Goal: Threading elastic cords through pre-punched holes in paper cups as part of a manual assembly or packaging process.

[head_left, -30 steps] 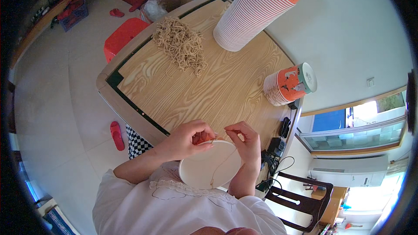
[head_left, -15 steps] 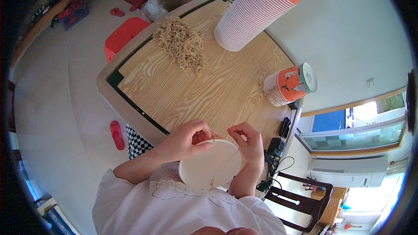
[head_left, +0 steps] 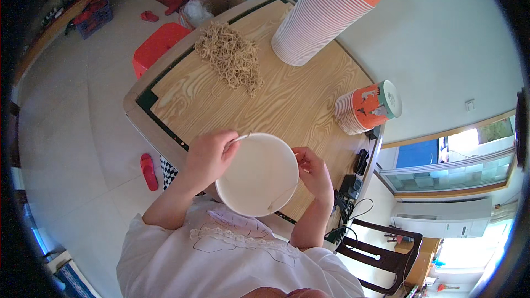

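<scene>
A white round paper bucket (head_left: 256, 174) is tilted in front of my chest, its open mouth facing up toward me. My left hand (head_left: 208, 159) is closed on the upper left of its rim. A small bit of tan cord shows at the rim beside those fingertips. My right hand (head_left: 314, 172) is closed in a pinch at the right side of the rim. From there a thin tan string (head_left: 282, 197) crosses the bucket's mouth to its lower rim. What lies between the right fingertips is mostly hidden.
Tangled tan strings (head_left: 231, 58) lie on the wooden table (head_left: 221, 118). Behind stands a tall stack of paper buckets (head_left: 326, 19); a shorter stack (head_left: 367, 107) sits at right. Black cables and adapters (head_left: 350, 187) line the right edge. A red stool (head_left: 157, 47) stands left.
The bucket has moved up and turned its mouth more toward me. My left hand has gone up and left along the rim; my right hand has shifted slightly to the bucket's right side.
</scene>
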The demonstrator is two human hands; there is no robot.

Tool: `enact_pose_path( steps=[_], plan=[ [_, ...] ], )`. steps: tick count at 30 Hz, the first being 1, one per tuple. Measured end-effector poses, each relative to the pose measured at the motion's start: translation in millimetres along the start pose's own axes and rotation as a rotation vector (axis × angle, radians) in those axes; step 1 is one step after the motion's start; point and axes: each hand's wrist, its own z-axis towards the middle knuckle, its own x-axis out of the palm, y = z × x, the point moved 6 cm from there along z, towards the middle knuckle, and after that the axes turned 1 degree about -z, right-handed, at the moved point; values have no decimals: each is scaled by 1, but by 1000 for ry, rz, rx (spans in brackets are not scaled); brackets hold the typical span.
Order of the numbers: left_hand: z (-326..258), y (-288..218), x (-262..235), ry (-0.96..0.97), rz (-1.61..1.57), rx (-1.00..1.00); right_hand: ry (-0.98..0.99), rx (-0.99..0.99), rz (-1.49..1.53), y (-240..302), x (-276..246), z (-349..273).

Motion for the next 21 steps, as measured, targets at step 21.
enact_pose_path(
  steps=[21],
  plan=[
    [16, -8, -27, -361, 73, 101, -269, -229, -112, 42, -4, -13]
  ],
)
